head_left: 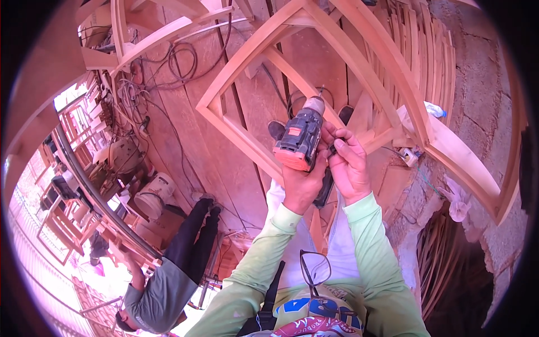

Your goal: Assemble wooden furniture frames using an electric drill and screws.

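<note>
A black and orange cordless drill [301, 132] is held up in front of me, its chuck pointing away and slightly right. My left hand [303, 188] is wrapped round its grip, partly hidden by the drill's body. Close against the drill's right side is my right hand [349, 163], its thumb and fingers pinched together. Something small and dark shows at those fingertips, too little to name. Beyond and beneath the drill stands a wooden frame [238, 135] of curved, jointed pieces.
Many curved wooden strips [426, 56] are stacked at the far right, beside a rough brick ledge [477, 106]. Cables [182, 67] lie coiled on the floor at the far left. A white bucket [155, 195] stands to the left, near another person [163, 295] in dark clothing.
</note>
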Tool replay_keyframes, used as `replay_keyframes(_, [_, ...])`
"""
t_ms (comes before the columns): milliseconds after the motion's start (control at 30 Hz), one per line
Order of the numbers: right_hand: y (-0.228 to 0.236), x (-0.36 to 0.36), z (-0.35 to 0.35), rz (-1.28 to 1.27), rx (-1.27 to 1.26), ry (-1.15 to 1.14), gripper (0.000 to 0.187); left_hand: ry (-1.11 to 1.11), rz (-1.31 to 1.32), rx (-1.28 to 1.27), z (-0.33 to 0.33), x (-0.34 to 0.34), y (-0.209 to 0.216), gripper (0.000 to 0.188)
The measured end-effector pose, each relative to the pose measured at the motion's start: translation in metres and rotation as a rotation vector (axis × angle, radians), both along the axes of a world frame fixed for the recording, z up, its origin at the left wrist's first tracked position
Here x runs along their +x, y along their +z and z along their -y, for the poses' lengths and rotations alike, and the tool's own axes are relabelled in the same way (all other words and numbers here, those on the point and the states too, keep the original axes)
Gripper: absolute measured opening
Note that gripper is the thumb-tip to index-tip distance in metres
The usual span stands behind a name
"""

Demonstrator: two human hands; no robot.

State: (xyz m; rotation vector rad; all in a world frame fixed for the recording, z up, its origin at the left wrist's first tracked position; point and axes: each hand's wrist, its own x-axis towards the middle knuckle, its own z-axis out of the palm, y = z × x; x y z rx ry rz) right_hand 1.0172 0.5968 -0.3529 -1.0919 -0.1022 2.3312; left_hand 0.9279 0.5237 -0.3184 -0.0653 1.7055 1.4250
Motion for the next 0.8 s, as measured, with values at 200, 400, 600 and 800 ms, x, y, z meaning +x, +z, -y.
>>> replay_keyframes(200, [-0.005,0.025,-0.01,-0.115,-0.032,0.046,0.023,-0.008,-0.061,0.008,-0.009,0.002,0.005,0.017])
replay_keyframes(400, [-0.016,0.047,-0.006,0.003,0.03,0.167,0.016,0.01,0.065,0.022,-0.011,0.006,0.006,0.014])
replay_keyframes(600, [-0.008,0.055,-0.001,0.066,-0.046,0.257,0.018,0.07,0.146,0.058,-0.002,0.029,0.001,0.015])
replay_keyframes(800, [-0.017,0.068,0.006,0.103,0.03,0.31,0.019,0.0,0.164,0.059,0.008,0.035,-0.023,0.01])
